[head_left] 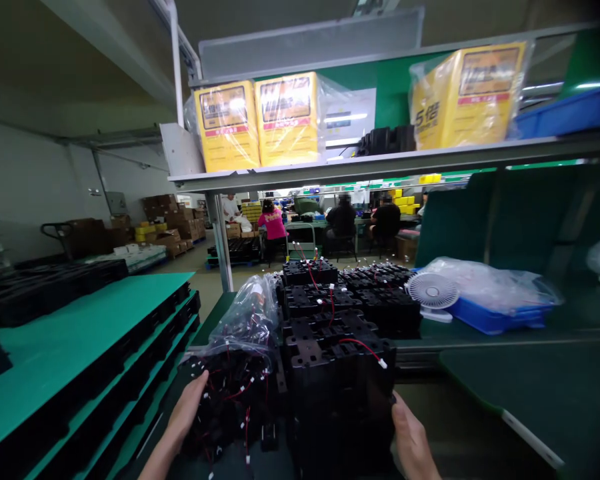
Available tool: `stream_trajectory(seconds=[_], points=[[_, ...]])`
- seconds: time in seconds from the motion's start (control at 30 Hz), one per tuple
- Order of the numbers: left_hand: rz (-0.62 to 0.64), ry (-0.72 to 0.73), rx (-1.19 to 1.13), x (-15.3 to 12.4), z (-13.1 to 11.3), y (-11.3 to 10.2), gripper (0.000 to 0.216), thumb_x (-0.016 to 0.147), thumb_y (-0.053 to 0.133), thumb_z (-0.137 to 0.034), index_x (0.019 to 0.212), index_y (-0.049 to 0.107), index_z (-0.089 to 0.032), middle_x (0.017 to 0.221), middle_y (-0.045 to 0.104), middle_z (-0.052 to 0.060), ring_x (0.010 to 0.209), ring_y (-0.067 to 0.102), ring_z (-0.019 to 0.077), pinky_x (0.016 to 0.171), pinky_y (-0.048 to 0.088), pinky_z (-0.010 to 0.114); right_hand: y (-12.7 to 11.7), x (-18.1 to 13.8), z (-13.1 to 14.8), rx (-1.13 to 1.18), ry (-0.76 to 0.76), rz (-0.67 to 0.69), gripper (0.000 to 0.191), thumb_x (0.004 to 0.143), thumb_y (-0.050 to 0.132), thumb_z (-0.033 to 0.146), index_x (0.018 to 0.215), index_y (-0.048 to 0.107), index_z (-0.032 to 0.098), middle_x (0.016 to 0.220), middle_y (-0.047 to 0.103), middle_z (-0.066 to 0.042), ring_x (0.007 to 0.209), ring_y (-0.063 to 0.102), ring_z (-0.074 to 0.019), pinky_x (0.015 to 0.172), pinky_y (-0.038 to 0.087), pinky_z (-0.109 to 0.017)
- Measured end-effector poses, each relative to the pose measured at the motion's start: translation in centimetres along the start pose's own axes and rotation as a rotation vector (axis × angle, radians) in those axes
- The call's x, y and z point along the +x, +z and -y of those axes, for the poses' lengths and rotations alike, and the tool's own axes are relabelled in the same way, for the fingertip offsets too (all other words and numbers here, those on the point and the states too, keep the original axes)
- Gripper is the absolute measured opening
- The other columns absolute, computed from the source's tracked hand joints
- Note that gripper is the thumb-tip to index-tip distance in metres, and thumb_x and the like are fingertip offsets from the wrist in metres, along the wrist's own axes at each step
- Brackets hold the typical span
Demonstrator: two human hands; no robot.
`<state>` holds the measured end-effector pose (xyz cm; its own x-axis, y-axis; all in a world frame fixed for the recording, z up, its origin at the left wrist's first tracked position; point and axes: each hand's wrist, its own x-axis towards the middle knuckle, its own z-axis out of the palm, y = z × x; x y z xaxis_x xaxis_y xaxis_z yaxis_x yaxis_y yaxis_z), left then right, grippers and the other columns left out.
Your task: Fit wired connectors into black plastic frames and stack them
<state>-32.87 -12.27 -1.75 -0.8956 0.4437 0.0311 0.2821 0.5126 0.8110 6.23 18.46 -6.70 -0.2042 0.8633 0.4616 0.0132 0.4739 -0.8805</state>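
Left hand lies open against the bag of wired parts, propping it beside the stack of black trays on the worktop. Right hand braces the stack's side; I cannot tell whether it grips.

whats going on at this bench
A person stands at a dark green workbench. Their left hand lies flat against a clear plastic bag of small black parts with red wires. Their right hand presses the lower right side of a stack of black plastic trays with red wires; its fingers are hidden. A small white fan sits behind, and other people work farther back.
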Motion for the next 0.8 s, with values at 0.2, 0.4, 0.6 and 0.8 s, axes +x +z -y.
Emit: stream_trajectory(seconds=[0.2,0.4,0.6,0.8], points=[[0.023,-0.031,0.033,-2.5,-0.7,2.4,0.076,0.084,0.034,-0.071,0.126,0.061,-0.014,0.145,0.051,0.015,0.138,0.044,0.0327,0.118,0.031,0.048,0.1,-0.1,0.6,0.026,0.038,0.046,0.084,0.078,0.047,0.083,0.116,0.071,0.012,0.124,0.068,-0.017,0.125,0.055,-0.0404,0.109,0.041,-0.056],[-0.005,0.086,0.063,-5.1,-0.9,4.1,0.058,0.082,0.04,-0.066,0.112,0.069,-0.026,0.143,0.054,0.007,0.142,0.037,0.0324,0.118,0.029,0.051,0.0,-0.3,0.6,0.031,0.088,0.028,0.087,0.075,0.047,0.086,0.112,0.072,0.012,0.121,0.068,-0.019,0.126,0.054,-0.0429,0.11,0.037,-0.06],[-0.008,0.106,-0.015,-6.2,-0.8,3.2,0.064,0.081,0.039,-0.07,0.112,0.071,-0.024,0.144,0.052,0.008,0.14,0.038,0.0317,0.121,0.022,0.051,-0.2,-0.4,0.7,0.006,0.074,0.041,0.087,0.078,0.045,0.085,0.115,0.07,0.012,0.122,0.068,-0.02,0.126,0.054,-0.0411,0.111,0.036,-0.059],[0.024,0.089,-0.246,-6.7,-1.5,3.0,0.059,0.084,0.04,-0.07,0.113,0.07,-0.028,0.134,0.062,0.002,0.133,0.048,0.0267,0.12,0.028,0.045,-1.0,-0.1,-1.5,-0.047,0.047,0.069,0.087,0.079,0.044,0.085,0.117,0.069,0.01,0.122,0.067,-0.021,0.123,0.057,-0.0417,0.11,0.037,-0.06]])
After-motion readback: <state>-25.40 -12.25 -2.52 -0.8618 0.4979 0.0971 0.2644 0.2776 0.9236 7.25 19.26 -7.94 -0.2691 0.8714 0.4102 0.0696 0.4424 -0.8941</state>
